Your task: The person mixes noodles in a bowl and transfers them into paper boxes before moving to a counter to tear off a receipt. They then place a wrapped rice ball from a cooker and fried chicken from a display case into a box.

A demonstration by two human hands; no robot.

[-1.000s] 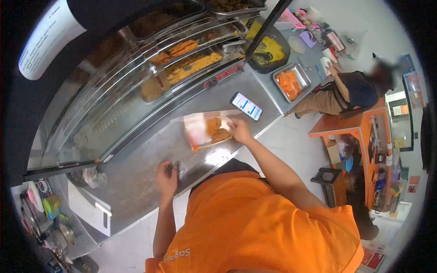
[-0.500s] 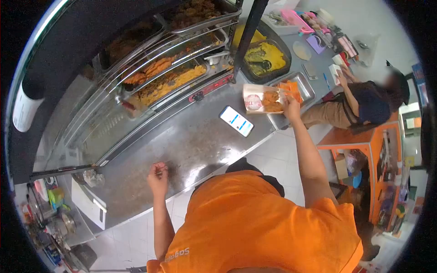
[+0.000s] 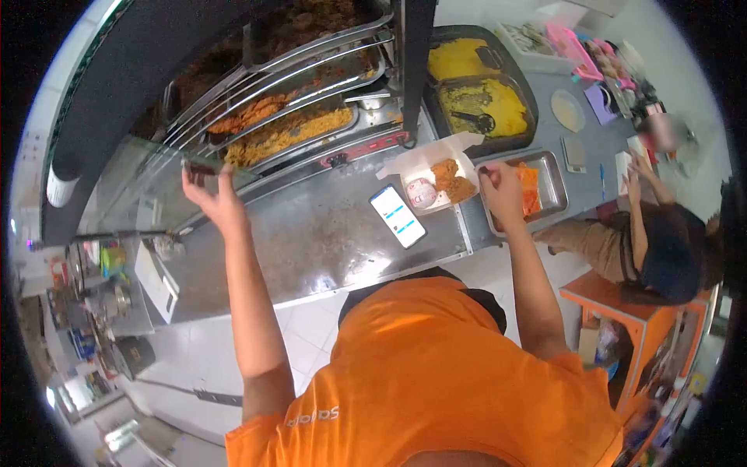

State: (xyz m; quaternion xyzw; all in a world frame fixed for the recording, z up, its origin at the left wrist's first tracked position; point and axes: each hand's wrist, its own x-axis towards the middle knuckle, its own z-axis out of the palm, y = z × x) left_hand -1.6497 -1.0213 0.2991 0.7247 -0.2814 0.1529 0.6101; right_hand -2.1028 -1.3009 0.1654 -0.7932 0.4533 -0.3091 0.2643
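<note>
My left hand [image 3: 215, 201] is raised at the glass panel [image 3: 159, 175] of the food display case. Its thumb and fingers are apart, with a dark reddish handle [image 3: 204, 168] between them; no firm grip shows. My right hand [image 3: 504, 194] is closed in a pinch at the right side of an open white food box [image 3: 406, 165]. What it pinches, if anything, is hidden. Inside the box are fried chicken pieces [image 3: 450, 180] and a round item in printed wrapping [image 3: 422, 193]. A phone [image 3: 398, 216] with a lit screen lies left of the box.
A metal tray [image 3: 562, 204] with orange packets [image 3: 529, 187] sits right of my right hand. Behind it stands a dark tub [image 3: 529, 128] of yellow food. Trays of fried food [image 3: 303, 124] fill the case. A co-worker [image 3: 654, 249] stands at the right, hands at the counter.
My left hand has risen from above the counter to the glass panel, its fingers spreading. The food box now shows raised flaps, and my right hand has shifted to its right side.
</note>
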